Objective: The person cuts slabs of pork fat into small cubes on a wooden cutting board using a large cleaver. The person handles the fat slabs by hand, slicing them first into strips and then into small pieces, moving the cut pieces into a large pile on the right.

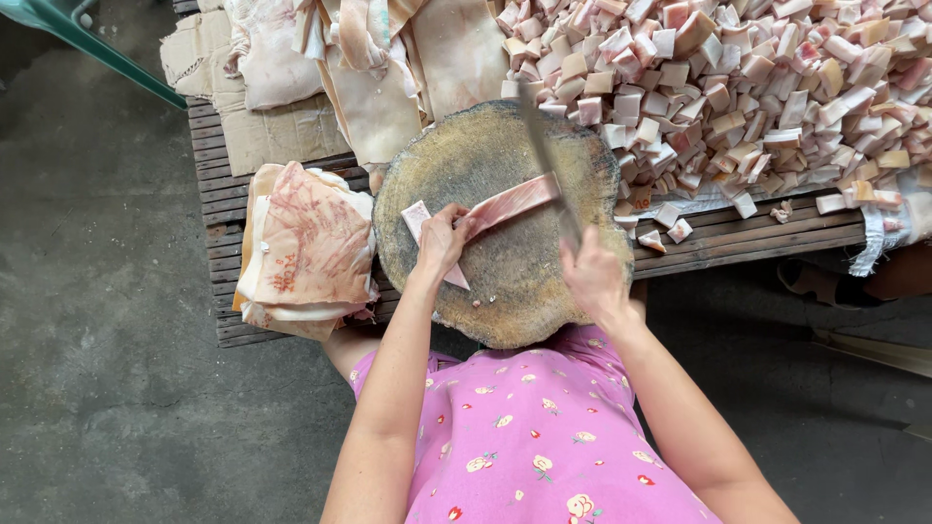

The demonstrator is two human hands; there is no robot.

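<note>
Pink pork strip [510,202] is pinned by the left hand [442,241], cleaver [546,160] gripped by the right hand [592,275]; cubes [738,87] are heaped upper right, slabs [306,243] uncut at left.

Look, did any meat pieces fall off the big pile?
Yes. A few meat cubes lie apart from the big pile of cubes, scattered on the wooden pallet beside the round chopping block. Otherwise nothing stands out.

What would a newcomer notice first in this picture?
First the round wooden chopping block at the centre, where the left hand presses a pink strip of meat and the right hand grips a cleaver. Next, the heap of cut cubes at upper right, and stacked slabs left of the block.
</note>
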